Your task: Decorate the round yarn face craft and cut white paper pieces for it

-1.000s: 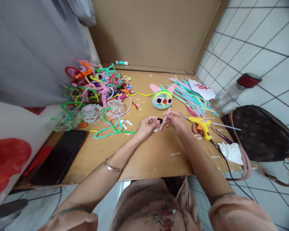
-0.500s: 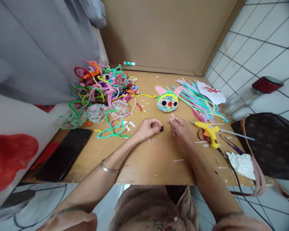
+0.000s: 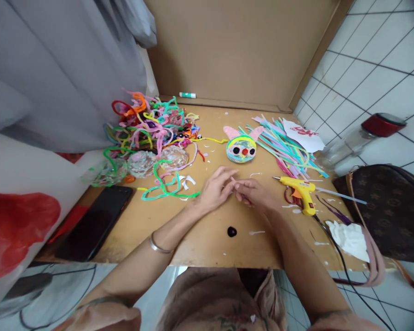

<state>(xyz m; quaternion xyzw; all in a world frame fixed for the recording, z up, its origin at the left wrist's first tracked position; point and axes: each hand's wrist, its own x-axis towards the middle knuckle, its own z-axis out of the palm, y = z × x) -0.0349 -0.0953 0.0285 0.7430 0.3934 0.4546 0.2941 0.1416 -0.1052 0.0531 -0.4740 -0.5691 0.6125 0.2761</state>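
— Two hands, what are they gripping?
— The left hand (image 3: pixel 214 189) and right hand (image 3: pixel 258 194) meet fingertip to fingertip, pinching a pale sliver (image 3: pixel 232 179) (too small to identify) above the table (image 3: pixel 200 239).
— And the round face (image 3: pixel 241 148)?
— It lies just beyond them: pink ears, two black eyes, red nose already on; a loose black oval (image 3: pixel 232 231) sits nearer the table edge
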